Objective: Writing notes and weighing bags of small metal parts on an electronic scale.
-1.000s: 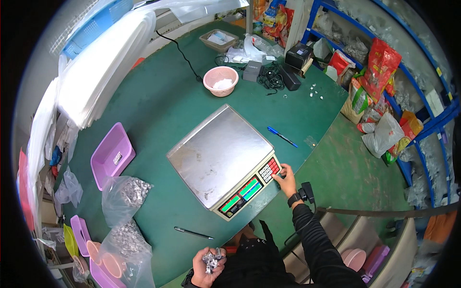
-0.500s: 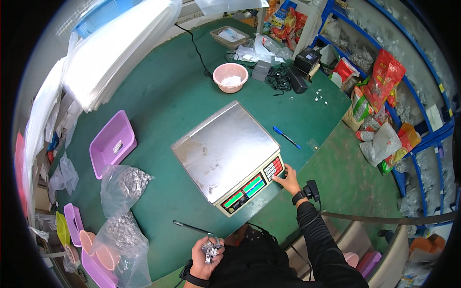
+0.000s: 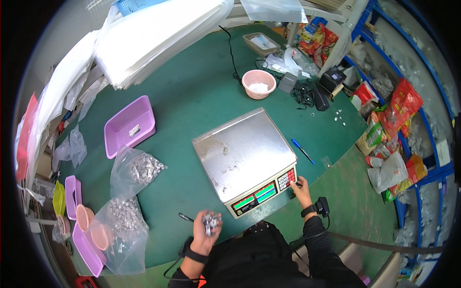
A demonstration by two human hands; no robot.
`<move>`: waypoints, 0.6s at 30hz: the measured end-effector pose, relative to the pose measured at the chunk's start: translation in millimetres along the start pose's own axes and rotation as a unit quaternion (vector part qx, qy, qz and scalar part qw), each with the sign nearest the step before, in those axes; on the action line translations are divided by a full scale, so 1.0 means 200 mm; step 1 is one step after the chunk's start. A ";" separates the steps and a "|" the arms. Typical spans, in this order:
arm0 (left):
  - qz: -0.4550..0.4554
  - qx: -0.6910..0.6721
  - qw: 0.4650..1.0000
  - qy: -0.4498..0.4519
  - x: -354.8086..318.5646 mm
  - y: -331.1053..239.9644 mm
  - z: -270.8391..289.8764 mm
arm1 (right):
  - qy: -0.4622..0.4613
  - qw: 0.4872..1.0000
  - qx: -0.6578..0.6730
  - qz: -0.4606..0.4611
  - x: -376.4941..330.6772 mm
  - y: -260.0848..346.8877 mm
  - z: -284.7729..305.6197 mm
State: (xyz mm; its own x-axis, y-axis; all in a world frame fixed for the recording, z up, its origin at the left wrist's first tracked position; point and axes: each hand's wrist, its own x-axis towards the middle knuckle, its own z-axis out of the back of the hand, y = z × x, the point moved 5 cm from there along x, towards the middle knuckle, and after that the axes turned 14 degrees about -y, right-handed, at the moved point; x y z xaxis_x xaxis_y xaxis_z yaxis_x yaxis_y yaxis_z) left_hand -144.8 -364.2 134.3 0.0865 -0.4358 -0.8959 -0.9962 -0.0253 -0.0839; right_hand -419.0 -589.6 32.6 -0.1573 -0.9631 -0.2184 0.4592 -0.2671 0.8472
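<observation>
My left hand [image 3: 205, 236] is cupped, palm up, around a small heap of shiny metal pieces [image 3: 211, 223]; their exact kind is too small to tell. It hovers near the table's front edge, beside a dark pen [image 3: 185, 217] that it partly covers. My right hand [image 3: 302, 193] is at the keypad [image 3: 286, 179] of a digital scale [image 3: 247, 151], a fingertip on or just at the keys and the other fingers loosely apart. Nothing lies on the scale's metal plate. To the left, two clear plastic bags [image 3: 143, 168], [image 3: 126, 216] hold many similar metal pieces.
A purple tray [image 3: 130, 117] stands at the left, with more trays and small bowls [image 3: 85, 217] nearer me. A pink basket [image 3: 258, 84], a black adapter with cables [image 3: 304, 92] and a blue pen [image 3: 302, 151] lie beyond the scale. Blue shelves [image 3: 422, 115] rise at the right.
My left hand has moved up and forward over the table edge with the metal pieces, toward the pen. My right hand stays at the keypad. The whole view has shifted.
</observation>
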 end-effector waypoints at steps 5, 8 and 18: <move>-0.205 0.123 0.970 0.047 0.23 -0.09 -0.46 | 0.020 0.996 0.092 -0.006 0.02 0.07 0.08; -0.443 0.275 0.851 -0.061 0.37 -0.18 -0.69 | 0.036 0.989 0.138 -0.046 0.05 0.07 0.15; -0.756 0.597 0.265 -0.051 0.39 -0.05 -0.95 | 0.065 0.977 0.176 -0.105 0.10 -0.06 0.31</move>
State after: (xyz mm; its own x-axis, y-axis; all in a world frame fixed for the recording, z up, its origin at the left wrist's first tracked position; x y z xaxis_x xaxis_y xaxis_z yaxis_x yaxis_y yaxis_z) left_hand -130.2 -569.4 149.0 0.4356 -0.7109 0.5521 0.8855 0.2283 -0.4047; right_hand -482.2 -603.1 47.4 -0.0925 -0.8904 -0.4457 0.0963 -0.4535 0.8860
